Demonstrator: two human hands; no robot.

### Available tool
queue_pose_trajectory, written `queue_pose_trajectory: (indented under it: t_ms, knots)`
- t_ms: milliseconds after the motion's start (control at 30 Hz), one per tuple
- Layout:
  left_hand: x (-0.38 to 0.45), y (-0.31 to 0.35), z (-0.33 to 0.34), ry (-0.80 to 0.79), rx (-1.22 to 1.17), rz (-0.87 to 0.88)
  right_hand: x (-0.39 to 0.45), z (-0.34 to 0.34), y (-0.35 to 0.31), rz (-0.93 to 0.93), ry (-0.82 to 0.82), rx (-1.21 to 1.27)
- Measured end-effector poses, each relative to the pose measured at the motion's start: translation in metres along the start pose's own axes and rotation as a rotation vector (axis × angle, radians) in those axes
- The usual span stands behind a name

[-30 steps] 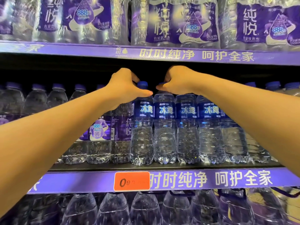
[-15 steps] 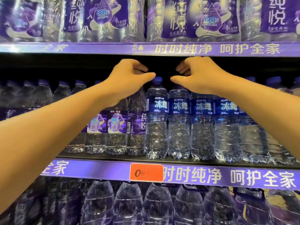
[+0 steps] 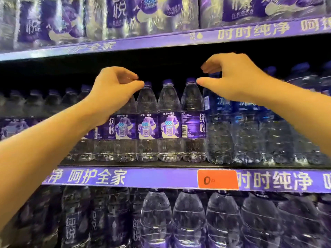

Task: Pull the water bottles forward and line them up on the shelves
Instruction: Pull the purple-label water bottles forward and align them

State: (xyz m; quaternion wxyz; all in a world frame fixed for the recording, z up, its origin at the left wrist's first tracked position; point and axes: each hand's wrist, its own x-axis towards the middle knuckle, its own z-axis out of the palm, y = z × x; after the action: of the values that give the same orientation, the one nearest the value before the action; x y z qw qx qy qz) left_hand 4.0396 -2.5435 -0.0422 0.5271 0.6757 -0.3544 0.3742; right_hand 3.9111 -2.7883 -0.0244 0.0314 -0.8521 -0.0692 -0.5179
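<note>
Both hands are shifting leftward along the middle shelf (image 3: 125,178), off the blue-label bottles (image 3: 220,122) and over to the purple-label bottles (image 3: 168,122). Left hand (image 3: 114,90) is hovering at the caps with fingers curled and thumb out, grasping nothing, its thumb tip just beside one purple cap; right hand (image 3: 231,77) is likewise curled and holding nothing, thumb near another purple cap. Bottles are standing upright in a row at the shelf front, above an orange price tag (image 3: 217,179).
</note>
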Motion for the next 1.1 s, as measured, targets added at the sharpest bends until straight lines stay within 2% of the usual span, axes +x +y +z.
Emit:
queue_pose_trajectory:
  t_ms: [133, 300, 500, 600, 700, 833, 933, 1000, 1100]
  knots:
    - [0.022, -0.007, 0.006, -0.053, 0.109, 0.125, 0.019, 0.018, -0.016, 0.096, -0.084, -0.125]
    - [0.044, 0.001, 0.024, -0.133, 0.219, 0.217, 0.039, 0.031, -0.025, 0.12, -0.06, -0.472]
    - [0.054, 0.014, 0.04, -0.175, 0.377, 0.341, 0.061, 0.032, -0.041, 0.164, -0.27, -0.525]
    - [0.061, 0.022, 0.046, -0.278, 0.449, 0.31, 0.07, 0.033, -0.044, 0.171, -0.387, -0.518]
    - [0.063, 0.03, 0.054, -0.378, 0.536, 0.276, 0.075, 0.033, -0.045, 0.17, -0.435, -0.489]
    - [0.062, 0.035, 0.066, -0.402, 0.554, 0.244, 0.081, 0.028, -0.041, 0.158, -0.46, -0.451]
    - [0.06, 0.036, 0.072, -0.362, 0.607, 0.23, 0.084, 0.022, -0.037, 0.182, -0.507, -0.401]
    - [0.059, 0.037, 0.072, -0.356, 0.583, 0.161, 0.084, 0.022, -0.036, 0.169, -0.508, -0.388]
    - [0.06, 0.038, 0.069, -0.416, 0.407, -0.043, 0.083, 0.028, -0.032, 0.139, -0.445, -0.39]
